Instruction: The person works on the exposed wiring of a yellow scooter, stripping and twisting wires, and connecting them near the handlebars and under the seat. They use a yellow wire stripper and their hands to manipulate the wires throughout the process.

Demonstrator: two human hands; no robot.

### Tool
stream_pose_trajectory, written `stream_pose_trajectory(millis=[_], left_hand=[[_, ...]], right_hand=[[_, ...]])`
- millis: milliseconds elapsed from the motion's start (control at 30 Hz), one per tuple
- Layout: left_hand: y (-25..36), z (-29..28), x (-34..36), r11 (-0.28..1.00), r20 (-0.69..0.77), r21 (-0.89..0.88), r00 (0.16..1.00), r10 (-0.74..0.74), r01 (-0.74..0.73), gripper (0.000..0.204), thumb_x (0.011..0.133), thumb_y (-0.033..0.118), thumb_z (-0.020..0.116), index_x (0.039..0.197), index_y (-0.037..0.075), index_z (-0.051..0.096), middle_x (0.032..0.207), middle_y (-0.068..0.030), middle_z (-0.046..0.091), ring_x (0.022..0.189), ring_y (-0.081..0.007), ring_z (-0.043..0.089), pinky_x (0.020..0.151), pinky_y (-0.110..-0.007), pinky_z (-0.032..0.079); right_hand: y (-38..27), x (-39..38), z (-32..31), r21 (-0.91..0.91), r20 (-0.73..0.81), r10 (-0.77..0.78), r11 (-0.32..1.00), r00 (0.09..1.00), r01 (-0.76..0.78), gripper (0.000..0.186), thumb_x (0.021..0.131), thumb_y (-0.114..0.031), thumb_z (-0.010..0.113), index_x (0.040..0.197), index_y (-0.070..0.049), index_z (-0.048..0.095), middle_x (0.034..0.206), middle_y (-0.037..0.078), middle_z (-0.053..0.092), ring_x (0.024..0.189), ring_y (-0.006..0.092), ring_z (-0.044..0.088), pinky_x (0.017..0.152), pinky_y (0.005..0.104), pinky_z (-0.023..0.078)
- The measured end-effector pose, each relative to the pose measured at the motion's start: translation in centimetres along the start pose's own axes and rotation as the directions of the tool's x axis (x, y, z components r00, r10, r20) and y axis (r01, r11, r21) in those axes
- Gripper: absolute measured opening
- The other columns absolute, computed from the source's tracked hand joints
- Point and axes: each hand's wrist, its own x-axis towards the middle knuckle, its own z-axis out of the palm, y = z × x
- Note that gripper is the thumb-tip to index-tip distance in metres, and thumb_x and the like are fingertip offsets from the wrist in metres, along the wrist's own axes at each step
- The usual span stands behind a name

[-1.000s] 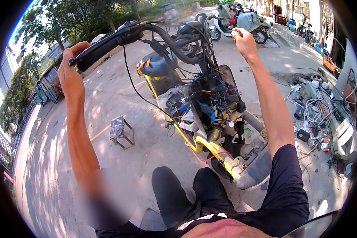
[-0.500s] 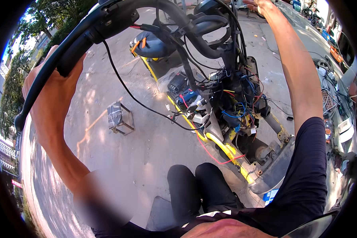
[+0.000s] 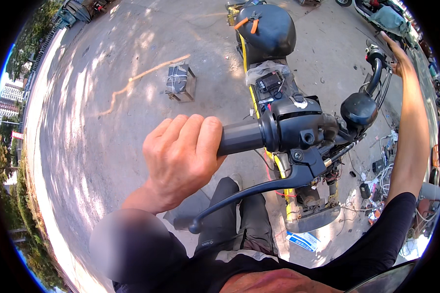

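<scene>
left hand (image 3: pixel 181 158) with fingers curled tight around grey handlebar grip (image 3: pixel 239 137), brake lever (image 3: pixel 259 193) just below it, right hand (image 3: pixel 398 58) far out on the other grip (image 3: pixel 375 75), its fingers hidden, small box (image 3: pixel 181 82) on concrete ground (image 3: pixel 107 122)

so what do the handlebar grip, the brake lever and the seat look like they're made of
Handlebar grip: probably rubber, matte dark grey, no shine, under the left hand.
Brake lever: looks like black-painted metal, thin and rigid, with a soft sheen along its edge.
Seat: likely black vinyl or leatherette, smooth and padded, with broad highlights.
</scene>
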Motion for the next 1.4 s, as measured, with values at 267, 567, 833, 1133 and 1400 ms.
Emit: stream_pose_trajectory(millis=[267,567,833,1133,1400], left_hand=[[0.3,-0.7,-0.8,0.998,-0.025,-0.016,0.998,-0.058,0.057,0.015,0.081,0.009,0.072,0.078,0.005,0.059,0.064,-0.0009,0.043,0.054,-0.0135,0.044,0.049,-0.030,0.029],[1.1,-0.8,-0.6,0.983,0.022,-0.104,0.989,-0.147,0.149,0.017,0.088,0.011,0.067,0.075,0.006,0.058,0.060,0.0027,0.040,0.052,-0.0101,0.041,0.051,-0.028,0.025],[0.8,-0.8,-0.9,0.980,0.009,-0.124,0.987,-0.157,0.157,0.027,0.097,0.014,0.071,0.075,0.007,0.056,0.060,0.0046,0.041,0.053,-0.0084,0.044,0.051,-0.026,0.028],[0.6,-0.7,-0.8,0.981,0.030,-0.142,0.991,-0.130,0.133,0.019,0.094,0.013,0.070,0.079,0.005,0.060,0.060,0.0044,0.044,0.053,-0.0097,0.045,0.052,-0.026,0.035],[0.7,-1.1,-0.8,0.981,0.088,-0.127,0.987,-0.136,0.147,0.022,0.094,0.012,0.069,0.077,0.005,0.058,0.061,0.0032,0.045,0.054,-0.0101,0.046,0.053,-0.025,0.035]], right_hand=[[1.1,6.2,3.2,-0.214,-0.078,0.155,0.962,0.985,-0.169,0.075,0.089,-0.055,0.074,0.137,0.000,0.057,0.085,0.016,0.070,0.063,0.0280,0.070,0.060,0.0465,0.060],[2.4,9.1,3.4,-0.516,-0.182,0.222,0.807,0.958,-0.286,0.053,0.083,-0.053,0.078,0.086,0.000,0.072,0.070,0.012,0.068,0.051,0.0243,0.065,0.052,0.0420,0.052],[4.3,14.0,-0.6,-0.884,-0.127,-0.044,0.459,0.991,-0.093,0.072,0.086,-0.057,0.071,0.102,0.013,0.071,0.087,0.019,0.071,0.078,0.0274,0.070,0.075,0.0474,0.053],[1.8,11.4,1.3,-0.903,-0.162,0.011,0.402,0.987,-0.153,0.080,0.085,-0.062,0.071,0.099,0.017,0.071,0.085,0.020,0.071,0.076,0.0290,0.070,0.073,0.0466,0.054],[0.9,10.1,4.3,-0.923,-0.153,0.016,0.355,0.988,-0.148,0.086,0.084,-0.064,0.071,0.107,0.018,0.071,0.094,0.029,0.074,0.089,0.0361,0.075,0.082,0.0477,0.054]])
